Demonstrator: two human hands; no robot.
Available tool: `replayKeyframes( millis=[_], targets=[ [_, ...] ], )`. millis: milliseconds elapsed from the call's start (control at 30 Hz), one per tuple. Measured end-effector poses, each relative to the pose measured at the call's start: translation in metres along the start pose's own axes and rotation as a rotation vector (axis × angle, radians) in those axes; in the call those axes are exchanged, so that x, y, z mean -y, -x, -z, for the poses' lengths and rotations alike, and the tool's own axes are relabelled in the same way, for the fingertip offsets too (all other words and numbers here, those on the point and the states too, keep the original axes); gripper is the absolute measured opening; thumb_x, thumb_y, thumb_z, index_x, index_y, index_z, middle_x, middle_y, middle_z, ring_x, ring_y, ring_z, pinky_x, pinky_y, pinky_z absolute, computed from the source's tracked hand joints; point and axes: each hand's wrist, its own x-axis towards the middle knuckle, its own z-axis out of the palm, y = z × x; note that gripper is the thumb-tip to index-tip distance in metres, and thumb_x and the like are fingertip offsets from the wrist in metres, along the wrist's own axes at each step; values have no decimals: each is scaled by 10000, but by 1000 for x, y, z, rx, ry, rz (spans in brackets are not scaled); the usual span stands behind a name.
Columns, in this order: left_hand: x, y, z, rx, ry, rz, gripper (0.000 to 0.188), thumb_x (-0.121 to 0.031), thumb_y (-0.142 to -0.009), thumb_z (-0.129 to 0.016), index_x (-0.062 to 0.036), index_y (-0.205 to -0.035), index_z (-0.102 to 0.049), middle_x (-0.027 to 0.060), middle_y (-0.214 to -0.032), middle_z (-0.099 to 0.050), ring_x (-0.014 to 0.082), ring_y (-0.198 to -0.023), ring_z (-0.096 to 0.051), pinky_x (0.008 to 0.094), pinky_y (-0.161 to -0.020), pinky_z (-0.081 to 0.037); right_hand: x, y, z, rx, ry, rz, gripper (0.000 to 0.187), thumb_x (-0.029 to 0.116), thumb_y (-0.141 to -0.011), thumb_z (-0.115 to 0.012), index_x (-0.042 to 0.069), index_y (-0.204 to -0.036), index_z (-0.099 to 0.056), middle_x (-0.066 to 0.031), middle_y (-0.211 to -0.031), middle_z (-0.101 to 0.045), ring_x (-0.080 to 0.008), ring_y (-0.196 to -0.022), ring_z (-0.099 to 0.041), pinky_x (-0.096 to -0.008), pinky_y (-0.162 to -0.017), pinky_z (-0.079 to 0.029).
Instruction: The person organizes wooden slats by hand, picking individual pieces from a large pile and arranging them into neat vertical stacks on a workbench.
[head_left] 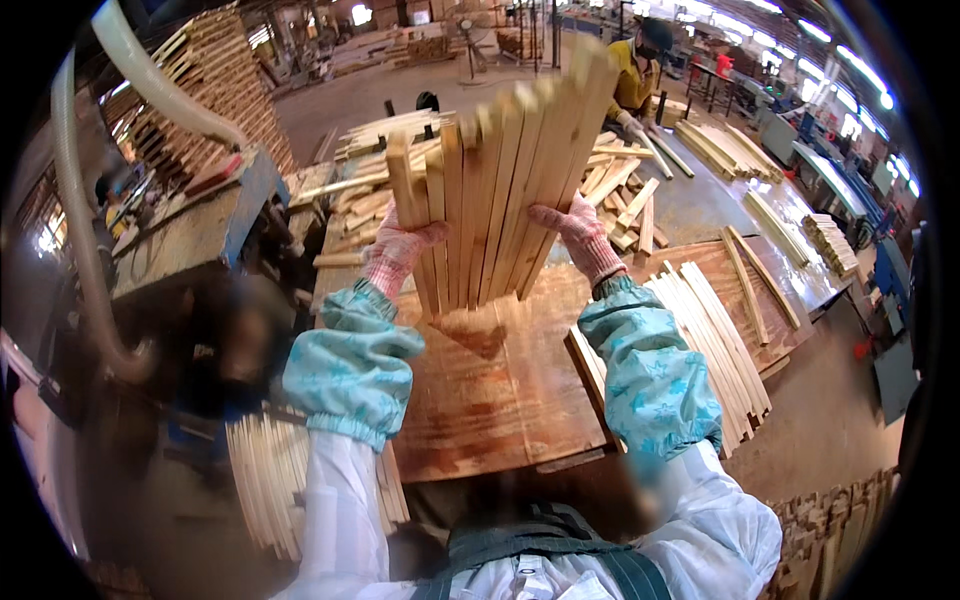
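Note:
Between my two gloved hands stands a row of wooden strips [490, 200], pressed side by side and upright above the plywood tabletop [500, 400]. My left hand [402, 245] closes on the left edge of the row, its thumb across the front. On the opposite edge my right hand [580, 235] grips in the same way, thumb toward me. One strip at the left end [410, 200] leans apart from its neighbours at the top. The fingers behind the strips are hidden. Whether the lower ends touch the tabletop I cannot tell.
Pale strips [715, 350] lie side by side at the right of the table, and loose pieces [630, 200] are heaped beyond. Across the table a person in yellow [635, 75] handles strips. A machine with a hose [160, 80] stands at left; more strips [265, 480] sit low at left.

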Motion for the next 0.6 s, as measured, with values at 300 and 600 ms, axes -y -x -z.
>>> replayKeyframes(
  millis=[300, 600],
  targets=[
    [64, 112, -40, 438, 1280, 6, 587, -317, -994, -465, 20, -1458, -343, 233, -1473, -401, 376, -1315, -455, 533, -1101, -378, -77, 128, 33, 58, 608, 67, 509, 339, -856, -706, 49, -1260, -598, -141, -1129, -692, -275, -879, -675, -330, -772, -532],
    [189, 363, -99, -350, 1038, 479, 636, -544, -1003, -334, -39, -1376, -437, 92, -1314, -526, 219, -1186, -500, 319, -1024, -404, -196, 316, 45, 185, 976, 270, 767, 101, -842, -637, -23, -1477, -225, -212, -1386, -493, -335, -1199, -575, -385, -1004, -481]
  ],
)
